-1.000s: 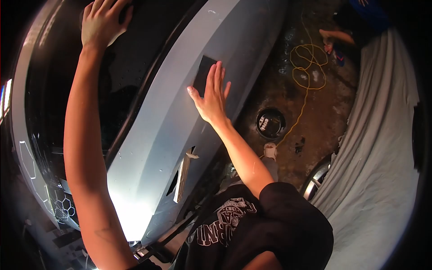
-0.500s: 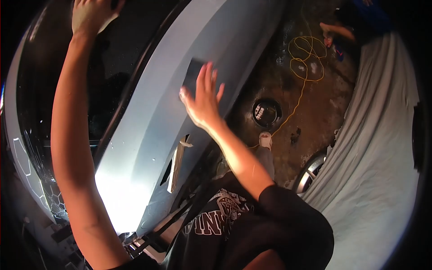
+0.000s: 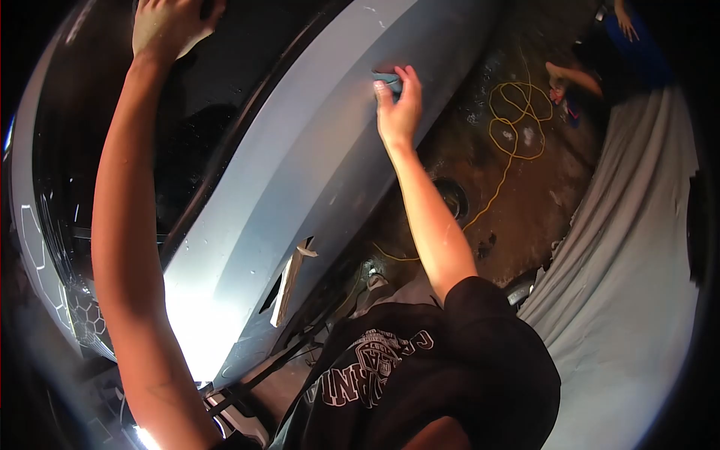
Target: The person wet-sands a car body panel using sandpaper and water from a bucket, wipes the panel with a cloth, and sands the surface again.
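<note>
Thumb and fingers of my right hand [image 3: 399,112] are closed on a folded grey-blue sheet [image 3: 388,81], over the upper part of a grey car body panel [image 3: 300,150]. My left hand [image 3: 171,28] lies over the dark glass [image 3: 199,97] at the top left, thumb apart from the fingers, whose tips are cut off by the frame edge. Lower on the panel, a strip of masking tape [image 3: 285,289] hangs beside a dark slot.
A yellow cord [image 3: 517,124] lies looped on the wet brown floor [image 3: 547,172]. Near it, a round black object [image 3: 451,196] is partly behind my right forearm. Grey cloth [image 3: 622,262] hangs at right. Another person's arm [image 3: 581,77] and hand [image 3: 625,24] show at the top right.
My right hand was spread over the flat dark sheet on the panel; now it grips the sheet, folded, farther up and to the right. My left hand stays over the glass.
</note>
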{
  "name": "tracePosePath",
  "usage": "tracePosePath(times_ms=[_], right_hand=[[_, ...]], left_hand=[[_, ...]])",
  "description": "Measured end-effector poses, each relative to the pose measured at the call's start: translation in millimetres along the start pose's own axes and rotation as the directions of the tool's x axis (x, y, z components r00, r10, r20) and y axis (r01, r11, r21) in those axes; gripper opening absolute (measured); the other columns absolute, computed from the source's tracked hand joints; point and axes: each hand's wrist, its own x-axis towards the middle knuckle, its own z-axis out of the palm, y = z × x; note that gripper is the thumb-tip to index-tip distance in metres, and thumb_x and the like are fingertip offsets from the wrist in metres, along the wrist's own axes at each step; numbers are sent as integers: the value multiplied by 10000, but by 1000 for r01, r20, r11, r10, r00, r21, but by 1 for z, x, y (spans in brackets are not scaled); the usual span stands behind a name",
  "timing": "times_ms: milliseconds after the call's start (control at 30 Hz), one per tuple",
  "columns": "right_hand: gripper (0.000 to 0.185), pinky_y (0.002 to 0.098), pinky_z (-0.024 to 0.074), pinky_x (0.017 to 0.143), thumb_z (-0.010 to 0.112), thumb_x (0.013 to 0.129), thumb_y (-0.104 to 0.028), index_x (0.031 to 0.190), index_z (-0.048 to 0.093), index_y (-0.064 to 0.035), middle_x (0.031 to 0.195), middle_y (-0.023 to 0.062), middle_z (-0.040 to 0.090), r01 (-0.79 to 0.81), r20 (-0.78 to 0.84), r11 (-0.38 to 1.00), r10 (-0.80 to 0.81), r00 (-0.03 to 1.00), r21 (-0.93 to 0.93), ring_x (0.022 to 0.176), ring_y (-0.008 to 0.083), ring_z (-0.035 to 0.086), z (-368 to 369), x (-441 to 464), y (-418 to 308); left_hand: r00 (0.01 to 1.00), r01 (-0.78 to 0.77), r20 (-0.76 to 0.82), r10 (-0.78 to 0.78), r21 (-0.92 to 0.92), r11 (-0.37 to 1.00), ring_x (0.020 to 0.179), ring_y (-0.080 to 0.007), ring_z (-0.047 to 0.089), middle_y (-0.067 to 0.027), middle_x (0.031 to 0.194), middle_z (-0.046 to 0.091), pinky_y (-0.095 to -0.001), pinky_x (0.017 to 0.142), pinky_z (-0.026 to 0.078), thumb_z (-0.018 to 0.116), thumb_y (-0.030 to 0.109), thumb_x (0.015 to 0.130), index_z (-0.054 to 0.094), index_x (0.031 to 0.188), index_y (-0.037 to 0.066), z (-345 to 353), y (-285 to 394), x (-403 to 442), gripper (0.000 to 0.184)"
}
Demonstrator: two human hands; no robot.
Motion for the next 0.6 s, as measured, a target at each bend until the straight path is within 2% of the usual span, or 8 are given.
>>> tracePosePath(times_ms=[67,167,233,300,367,467,533,600], right_hand=[[237,373,515,891,725,871,-119,1048,647,17,1133,146,649,-110,-112,989,120,986,96,989,255,647,-20,25,11],[400,350,537,815,684,900,-125,1251,553,15,1001,128,674,-289,-4,917,302,953,276,825,183,643,-62,36,16],[608,393,548,799,705,892,-173,1423,425,-73,898,162,684,-181,365,965,102,925,188,783,232,674,-61,0,14],[780,415,550,775,731,874,-231,1530,313,-175,840,166,691,-26,679,1000,8,734,16,762,279,691,-63,-44,-15],[907,417,545,736,755,849,-294,1580,218,-276,830,144,698,229,914,962,47,402,-150,738,320,694,-70,-80,-53],[929,408,536,672,741,850,-329,1583,174,-273,858,125,710,512,871,850,-154,466,-124,688,311,693,-69,-90,-36],[788,487,546,766,716,862,-329,1528,329,-162,1027,164,720,-24,713,922,315,626,-387,870,379,697,-83,-40,-12],[656,468,545,824,733,844,-365,1403,506,-109,1089,183,704,-173,517,906,368,773,-387,957,408,680,-108,-27,82]], left_hand=[[1000,-12,15,12,-2,1000,1000,-251,598,-45,1010,647,-410,883,457,728,113,687,651,886,122,4,0,-2,214],[999,-22,41,21,21,1000,983,-254,607,-49,995,653,-411,880,465,725,112,687,650,884,115,4,2,-1,211],[1000,6,6,-7,67,998,971,-257,612,-48,993,654,-407,879,472,720,109,689,643,875,109,7,7,1,201],[998,6,67,-13,109,994,980,-220,630,3,1029,668,-373,873,486,726,163,741,666,931,150,13,2,-6,200],[988,11,149,-43,206,979,998,-147,667,106,1101,695,-305,861,514,737,272,845,712,1043,230,19,-12,-17,204],[992,26,119,-52,206,978,957,-157,681,91,1077,708,-313,841,528,763,305,835,714,1032,227,26,-20,-25,218],[984,146,61,-166,244,959,873,-212,674,39,992,711,-350,756,531,823,363,776,704,935,184,27,4,-22,267],[937,304,196,-291,-41,952,831,-231,657,8,922,689,-363,729,520,865,339,730,676,872,155,8,53,-30,300]])
